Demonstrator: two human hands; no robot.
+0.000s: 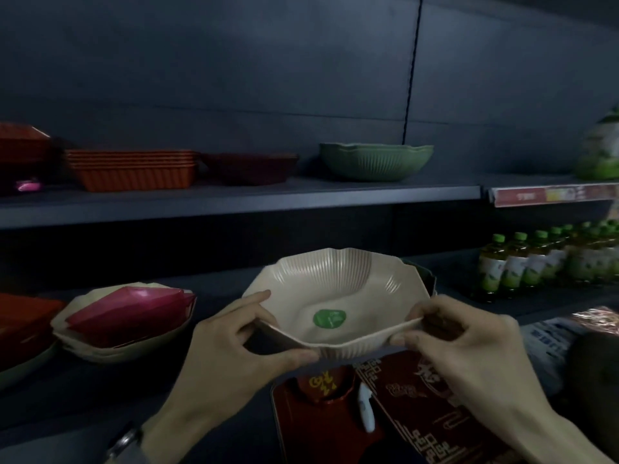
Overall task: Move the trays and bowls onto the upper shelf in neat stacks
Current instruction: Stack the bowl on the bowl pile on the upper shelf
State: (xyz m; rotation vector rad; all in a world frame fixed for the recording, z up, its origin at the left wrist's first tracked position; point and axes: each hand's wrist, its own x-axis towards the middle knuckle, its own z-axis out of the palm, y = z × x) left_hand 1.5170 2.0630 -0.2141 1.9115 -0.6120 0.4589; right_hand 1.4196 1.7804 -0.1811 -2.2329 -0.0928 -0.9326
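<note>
I hold a beige ribbed bowl (338,289) with a green sticker inside, above the lower shelf. My left hand (231,346) pinches its near left rim and my right hand (469,349) pinches its near right rim. On the upper shelf (234,202) stand a green ribbed bowl (375,162), a stack of orange rectangular trays (134,169), a dark red tray (249,167) and a red tray stack (20,152) at far left. On the lower shelf at left, a beige bowl (100,343) holds pink trays (134,309).
Red printed boxes (418,406) and a red tray with a cup lie under my hands. Green-capped bottles (536,259) fill the right of the lower shelf. A price strip (549,195) edges the neighbouring shelf. A red item (23,326) sits at far left.
</note>
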